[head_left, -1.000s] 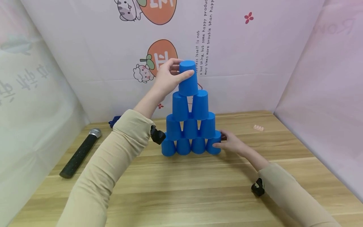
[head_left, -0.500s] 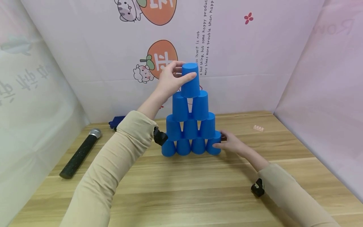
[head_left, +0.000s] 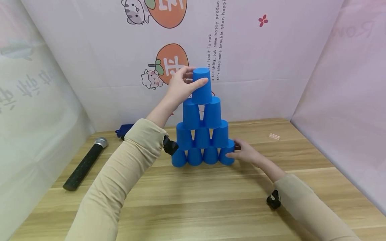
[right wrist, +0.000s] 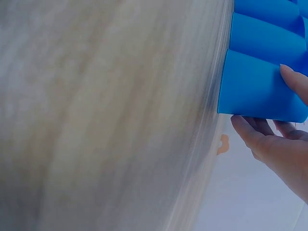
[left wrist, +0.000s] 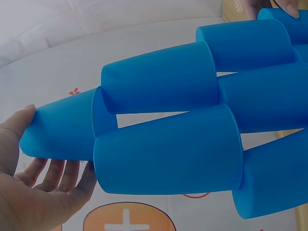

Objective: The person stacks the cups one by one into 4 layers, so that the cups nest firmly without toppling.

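Observation:
Blue plastic cups stand upside down in a pyramid of several rows. My left hand (head_left: 178,87) grips the topmost blue cup (head_left: 202,91), thumb across its near side and fingers behind it. That cup's rim overlaps the two cups just below, a left one (head_left: 191,114) and a right one (head_left: 212,113). In the left wrist view its rim lies right at their bases. Low on the right, my right hand (head_left: 249,154) holds the bottom row's end cup (head_left: 227,159) between thumb and fingers. The right wrist view shows the thumb (right wrist: 294,82) on that cup's side.
A black microphone (head_left: 85,164) with a silver head lies on the wooden table (head_left: 193,207) at left. A dark blue object (head_left: 124,130) sits at the back, partly behind the left arm. A small pale pink studded piece (head_left: 274,136) lies at back right. Printed cloth (head_left: 247,53) rises behind.
My left hand has shifted slightly right and down with the top cup, bringing it over the gap between the two cups below. My right hand has stayed at the end cup.

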The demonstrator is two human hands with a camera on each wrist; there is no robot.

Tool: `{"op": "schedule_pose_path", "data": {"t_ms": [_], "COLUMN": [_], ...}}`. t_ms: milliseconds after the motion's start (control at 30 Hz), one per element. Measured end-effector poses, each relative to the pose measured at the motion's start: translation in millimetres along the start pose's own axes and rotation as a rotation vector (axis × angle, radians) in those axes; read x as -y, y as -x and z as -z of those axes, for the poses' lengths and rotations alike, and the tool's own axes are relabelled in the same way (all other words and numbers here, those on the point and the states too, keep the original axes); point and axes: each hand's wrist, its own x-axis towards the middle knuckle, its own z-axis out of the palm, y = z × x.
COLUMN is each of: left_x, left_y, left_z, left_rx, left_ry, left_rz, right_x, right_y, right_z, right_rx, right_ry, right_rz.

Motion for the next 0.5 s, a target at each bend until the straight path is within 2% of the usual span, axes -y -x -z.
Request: {"op": "schedule_pose_path", "data": {"t_ms": [500], "left_x": [-1.3], "left_y": [2.0], "left_z": [0.5], "left_rx": [0.006], "left_ry": [0.02], "left_rz": [-0.005], "right_x": [-2.5], "right_y": [-1.1], "right_z": [-0.8], "right_rx": [-0.002], "right_ry": [0.0], "right_rz": [-0.001]}}
